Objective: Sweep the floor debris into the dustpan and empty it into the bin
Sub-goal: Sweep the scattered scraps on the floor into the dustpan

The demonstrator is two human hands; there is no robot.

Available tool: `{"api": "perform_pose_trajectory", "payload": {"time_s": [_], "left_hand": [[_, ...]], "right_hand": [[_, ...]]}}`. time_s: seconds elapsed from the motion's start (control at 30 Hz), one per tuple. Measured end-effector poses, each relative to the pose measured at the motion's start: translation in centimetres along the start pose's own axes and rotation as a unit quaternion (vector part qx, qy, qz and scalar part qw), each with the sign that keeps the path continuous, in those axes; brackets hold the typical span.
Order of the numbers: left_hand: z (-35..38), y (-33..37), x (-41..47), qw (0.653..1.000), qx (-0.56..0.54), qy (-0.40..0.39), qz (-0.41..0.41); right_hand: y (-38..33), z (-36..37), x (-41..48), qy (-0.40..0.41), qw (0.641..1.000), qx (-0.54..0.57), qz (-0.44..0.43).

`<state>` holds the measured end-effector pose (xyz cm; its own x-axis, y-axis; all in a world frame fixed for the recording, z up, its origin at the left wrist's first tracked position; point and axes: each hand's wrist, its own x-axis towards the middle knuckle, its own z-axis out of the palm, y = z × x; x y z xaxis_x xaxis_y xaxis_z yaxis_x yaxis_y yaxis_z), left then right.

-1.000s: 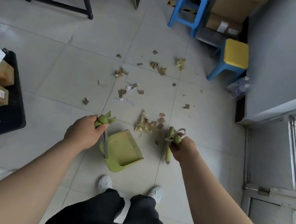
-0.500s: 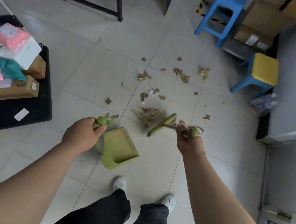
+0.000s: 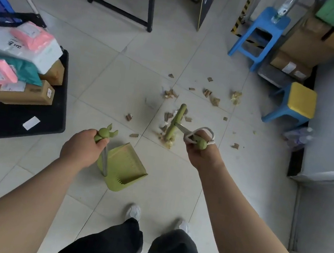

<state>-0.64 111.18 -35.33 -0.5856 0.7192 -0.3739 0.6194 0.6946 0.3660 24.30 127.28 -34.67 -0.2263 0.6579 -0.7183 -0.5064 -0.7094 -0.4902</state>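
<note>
A green dustpan (image 3: 126,169) stands on the tiled floor in front of my feet, its mouth facing up and to the right. My left hand (image 3: 82,149) grips the green top of its upright metal handle. My right hand (image 3: 199,151) grips the green knob of a small broom's handle, a white loop cord hanging round the fingers. The green broom head (image 3: 175,121) lies among brown cardboard scraps (image 3: 168,116), and more scraps (image 3: 211,97) are scattered farther out. No bin is in view.
A black cart (image 3: 29,113) piled with parcels and pink packets stands at the left. Two blue stools (image 3: 260,35), one with a yellow seat (image 3: 301,102), stand at the right by stacked boxes (image 3: 292,64). A black table frame (image 3: 118,10) is behind. My shoes (image 3: 134,212) are below the dustpan.
The broom head has swung out from beside the dustpan into the scraps farther away and turned. The camera has tilted up, showing more of the cart and stools. The dustpan stays put.
</note>
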Motion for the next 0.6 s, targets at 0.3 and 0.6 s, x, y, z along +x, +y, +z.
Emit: {"api": "perform_pose_trajectory", "payload": {"time_s": [0.3, 0.6], "left_hand": [[-1.0, -2.7, -1.0, 0.998, -0.023, 0.021, -0.054], [-1.6, -3.3, 0.2, 0.990, -0.016, 0.037, -0.133]], "right_hand": [[4.6, 4.5, 4.0, -0.101, 0.989, -0.063, 0.085], [8.5, 11.0, 9.5, -0.125, 0.967, -0.098, 0.197]]}}
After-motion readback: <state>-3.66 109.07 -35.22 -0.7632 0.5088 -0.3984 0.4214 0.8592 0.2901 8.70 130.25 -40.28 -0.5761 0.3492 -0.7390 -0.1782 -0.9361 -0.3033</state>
